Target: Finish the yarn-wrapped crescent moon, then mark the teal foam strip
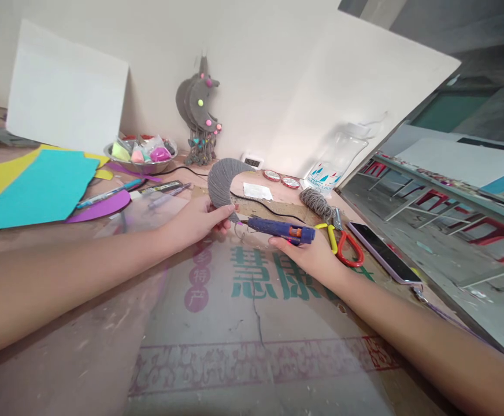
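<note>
from here i've got left hand (212, 214) clamped on gray crescent (221, 184), right hand (303, 251) clamped around blue glue gun (271, 227), nozzle (244, 221) beside crescent's near tip.

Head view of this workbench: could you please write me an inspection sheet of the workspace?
Surface: printed plastic sheet over the table.
Job's things: yarn-wrapped crescent; blue glue gun, its nozzle close to the crescent's lower tip, contact unclear.
Clutter: turquoise sheet, bowl of small bags, yarn coil, red-handled tool, phone.
Hands: left hand holds the crescent; right hand holds the glue gun.
Cables: black cord behind the glue gun; ends unclear.
Surroundings: white panel behind; red stools at right.
</note>
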A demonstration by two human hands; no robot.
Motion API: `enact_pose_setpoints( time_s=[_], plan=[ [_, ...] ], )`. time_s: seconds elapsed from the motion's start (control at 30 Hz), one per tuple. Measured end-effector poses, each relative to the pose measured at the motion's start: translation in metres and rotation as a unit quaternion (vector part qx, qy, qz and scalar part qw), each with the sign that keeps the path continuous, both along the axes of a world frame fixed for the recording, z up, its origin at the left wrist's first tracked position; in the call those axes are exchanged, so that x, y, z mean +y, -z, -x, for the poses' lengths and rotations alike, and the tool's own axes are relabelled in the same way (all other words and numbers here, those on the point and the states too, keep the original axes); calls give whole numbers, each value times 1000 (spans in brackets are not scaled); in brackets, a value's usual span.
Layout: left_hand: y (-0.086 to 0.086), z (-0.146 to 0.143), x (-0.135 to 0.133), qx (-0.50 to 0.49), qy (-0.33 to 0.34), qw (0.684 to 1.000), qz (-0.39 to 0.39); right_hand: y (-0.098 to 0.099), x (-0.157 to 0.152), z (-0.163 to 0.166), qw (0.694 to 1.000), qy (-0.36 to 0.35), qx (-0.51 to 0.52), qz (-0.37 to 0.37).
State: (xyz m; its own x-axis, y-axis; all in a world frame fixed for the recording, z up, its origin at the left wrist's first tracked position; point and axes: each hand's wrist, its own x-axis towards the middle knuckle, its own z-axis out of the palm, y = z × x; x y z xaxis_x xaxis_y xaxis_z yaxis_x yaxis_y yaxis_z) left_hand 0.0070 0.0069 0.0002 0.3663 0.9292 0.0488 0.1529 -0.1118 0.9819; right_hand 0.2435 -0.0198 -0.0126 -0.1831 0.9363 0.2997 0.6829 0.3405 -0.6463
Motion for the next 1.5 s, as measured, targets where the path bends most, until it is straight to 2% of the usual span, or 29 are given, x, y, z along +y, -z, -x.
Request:
enact_pose_setpoints(
  time_s=[0.23,0.4,0.53,0.63,0.77,0.9,1.03,1.07,1.13,1.17,1.23,1.33,1.5],
  plan=[
    [6,1,5,-43,-10,999,-9,-19,8,-7,997,-9,69,-41],
    [5,1,5,-13,-8,999,-31,-31,29,-18,996,0,81,-47],
    [3,0,3,9,-13,999,-38,-35,63,-26,996,82,9,-41],
    [4,0,4,-4,-11,1000,-28,-31,95,-29,984,159,-64,-48],
    [8,-1,5,-35,-11,999,-16,-18,132,-29,976,165,-144,-11],
    [9,0,6,-33,-11,999,-15,-9,147,-33,969,160,-186,22],
    [11,1,8,-28,-11,999,-34,-17,126,-41,954,163,-250,14],
    [12,1,9,-34,-11,999,-36,-20,115,-41,948,166,-272,-5],
    [15,1,11,-46,-12,998,-38,-28,91,-38,915,154,-362,-89],
    [16,1,11,-47,-13,998,-40,-30,78,-33,911,138,-370,-118],
    [17,1,11,-43,-14,998,-48,-33,52,-21,932,106,-319,-135],
    [14,1,10,-40,-12,998,-46,-28,22,4,969,17,-236,-67],
    [7,1,7,-6,-22,997,-72,-12,2,34,963,-179,-189,-64]
  ],
)
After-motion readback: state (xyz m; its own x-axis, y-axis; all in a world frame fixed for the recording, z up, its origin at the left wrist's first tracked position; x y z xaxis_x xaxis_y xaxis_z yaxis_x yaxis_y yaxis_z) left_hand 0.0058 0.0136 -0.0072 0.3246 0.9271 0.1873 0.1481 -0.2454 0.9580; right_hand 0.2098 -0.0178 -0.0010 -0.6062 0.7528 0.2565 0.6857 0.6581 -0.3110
